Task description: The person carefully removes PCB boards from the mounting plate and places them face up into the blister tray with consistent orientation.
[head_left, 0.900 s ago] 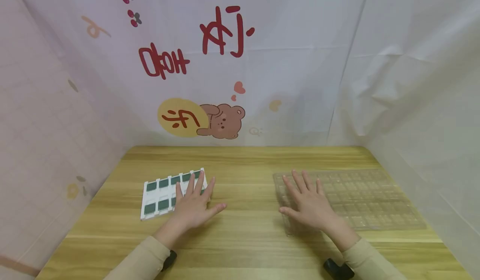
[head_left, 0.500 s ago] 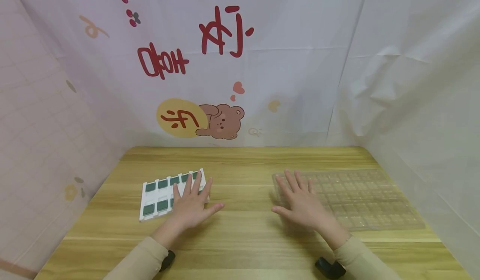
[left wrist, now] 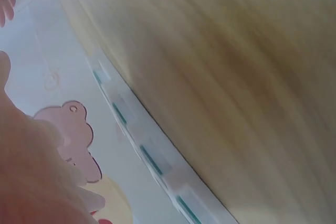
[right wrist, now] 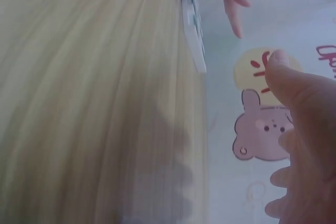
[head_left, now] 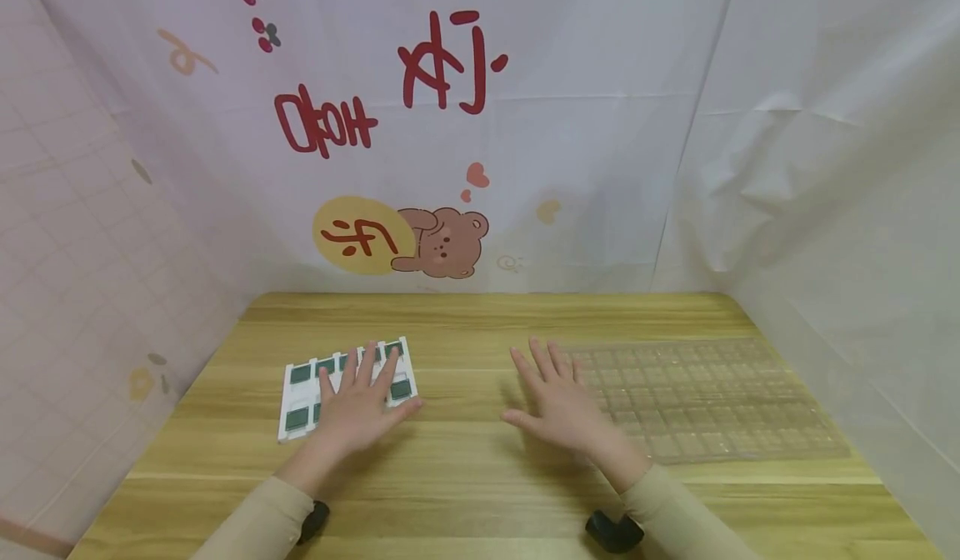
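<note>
backdrop (head_left: 525, 127): white printed cloth behind the table, red characters, a cartoon bear (head_left: 448, 243) beside a yellow disc. Bear also shows in the right wrist view.
table (head_left: 480, 468): light wood grain, takes up the lower half of the head view.
clear tray (head_left: 712, 397): transparent plastic grid of small pockets, flat on the table's right side. Its near-left corner is covered by the right hand.
white tray (head_left: 300, 393): smaller white tray, left of centre, with dark green square pieces (head_left: 302, 373) sitting in its pockets. Seen edge-on and blurred in the left wrist view.
sleeves: beige, both forearms; a dark wrist mount (head_left: 613, 533) shows under the right one.
left hand (head_left: 352, 410): palm down over the right part of the white tray, fingers straight and fanned wide, holds nothing. Cannot tell if the fingers press the tray or hover just above.
right hand (head_left: 558, 406): palm down, fingers straight and spread wide, holds nothing. It sits at the clear tray's left edge, over bare table between the two trays. Contact cannot be told.
</note>
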Available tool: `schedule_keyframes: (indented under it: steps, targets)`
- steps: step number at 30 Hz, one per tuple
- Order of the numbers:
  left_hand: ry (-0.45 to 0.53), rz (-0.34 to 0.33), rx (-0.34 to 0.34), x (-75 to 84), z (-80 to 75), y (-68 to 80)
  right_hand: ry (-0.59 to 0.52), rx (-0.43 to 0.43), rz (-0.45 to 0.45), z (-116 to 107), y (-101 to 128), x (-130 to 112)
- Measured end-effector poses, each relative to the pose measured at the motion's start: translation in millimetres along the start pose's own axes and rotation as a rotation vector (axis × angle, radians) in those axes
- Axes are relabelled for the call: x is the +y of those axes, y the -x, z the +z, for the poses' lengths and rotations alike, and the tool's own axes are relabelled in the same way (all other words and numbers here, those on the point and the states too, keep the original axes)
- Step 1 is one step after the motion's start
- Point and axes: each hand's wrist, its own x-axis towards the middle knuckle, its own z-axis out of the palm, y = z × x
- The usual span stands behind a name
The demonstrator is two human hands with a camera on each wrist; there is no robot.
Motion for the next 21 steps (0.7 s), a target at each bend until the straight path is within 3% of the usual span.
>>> schedule_keyframes:
  steps: [21]
  targets:
    - [0.062, -0.077, -0.003, -33.8, -27.9, 5.7, -0.067, -0.034, 0.005, 10, -34, -43]
